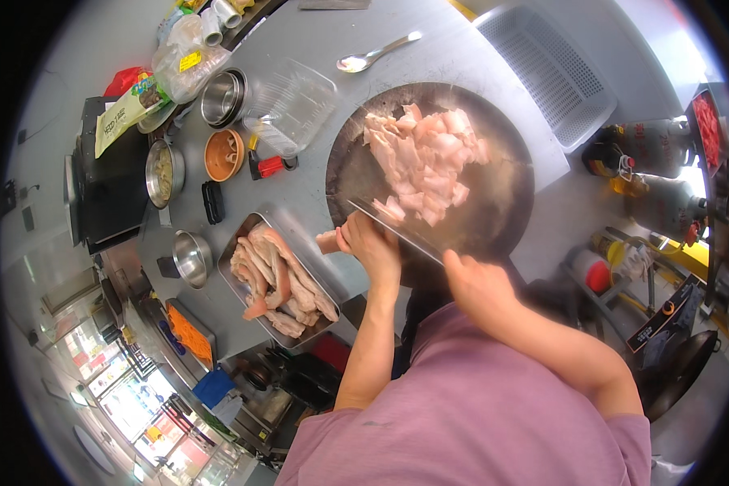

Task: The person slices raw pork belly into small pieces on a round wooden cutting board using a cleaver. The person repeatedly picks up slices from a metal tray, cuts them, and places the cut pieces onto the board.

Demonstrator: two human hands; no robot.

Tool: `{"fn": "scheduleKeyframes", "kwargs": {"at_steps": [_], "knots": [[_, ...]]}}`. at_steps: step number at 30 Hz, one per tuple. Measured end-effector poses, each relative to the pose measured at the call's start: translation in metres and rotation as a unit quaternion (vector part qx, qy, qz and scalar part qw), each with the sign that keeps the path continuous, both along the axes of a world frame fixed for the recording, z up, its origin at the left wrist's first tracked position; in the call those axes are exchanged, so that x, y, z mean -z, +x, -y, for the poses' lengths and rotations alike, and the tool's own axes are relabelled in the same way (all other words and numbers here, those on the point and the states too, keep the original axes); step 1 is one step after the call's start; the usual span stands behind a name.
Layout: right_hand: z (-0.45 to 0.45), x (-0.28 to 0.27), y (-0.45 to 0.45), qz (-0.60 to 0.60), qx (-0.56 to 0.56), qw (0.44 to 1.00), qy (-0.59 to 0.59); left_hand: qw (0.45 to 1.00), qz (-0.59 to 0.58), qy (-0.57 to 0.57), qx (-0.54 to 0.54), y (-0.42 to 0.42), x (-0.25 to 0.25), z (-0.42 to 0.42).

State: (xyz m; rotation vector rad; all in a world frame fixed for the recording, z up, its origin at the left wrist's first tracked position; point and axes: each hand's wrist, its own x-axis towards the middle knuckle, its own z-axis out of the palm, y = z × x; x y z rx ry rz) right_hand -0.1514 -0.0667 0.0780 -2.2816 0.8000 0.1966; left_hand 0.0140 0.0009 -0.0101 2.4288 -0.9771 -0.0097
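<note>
A cleaver (pixel 396 229) is in my right hand (pixel 475 280), its blade over the near edge of a round, dark chopping board (pixel 498 206). Beside the blade my left hand (pixel 370 243) grips a strip of pork (pixel 327 242), whose end sticks out to the left. Thin slices of pale pork (pixel 428 152) are heaped on the board beyond the blade. To the left, a rectangular steel tray (pixel 247 228) holds several longer strips of pork belly (pixel 282 273).
Around the board on the steel table stand a clear plastic tray (pixel 297 103), a spoon (pixel 373 53), an orange bowl (pixel 223 155) and steel bowls (pixel 192 259). A grey perforated basket (pixel 547 73) lies at the back right, and orange shreds fill a tray (pixel 189 333) at the lower left.
</note>
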Motion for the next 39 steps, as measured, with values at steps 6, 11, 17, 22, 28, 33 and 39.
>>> {"fn": "scheduleKeyframes", "kwargs": {"at_steps": [6,11,17,22,28,33,39], "knots": [[0.018,0.005,0.025,0.028,0.015,0.999,0.009,0.999,-0.021,-0.021,0.019,0.003,-0.003,-0.003],[0.012,-0.016,0.013,0.054,0.038,0.998,-0.001,0.997,-0.046,-0.064,0.007,0.002,-0.003,-0.006],[-0.009,-0.019,-0.003,0.036,0.022,0.999,-0.001,0.999,-0.017,-0.024,0.017,0.001,0.007,-0.01],[-0.012,-0.027,-0.019,0.027,0.022,0.999,0.016,1.0,-0.002,-0.026,0.004,-0.002,0.005,-0.007],[-0.01,-0.02,-0.017,0.036,0.018,0.999,0.009,1.0,-0.014,-0.023,-0.003,-0.002,0.003,-0.005],[-0.001,-0.014,0.008,0.043,0.011,0.999,0.007,0.999,-0.011,0.028,0.02,0.003,0.003,-0.008],[-0.001,-0.008,-0.017,0.023,-0.001,1.0,0.007,1.0,-0.015,-0.009,-0.004,0.002,0.0,-0.003]]}}
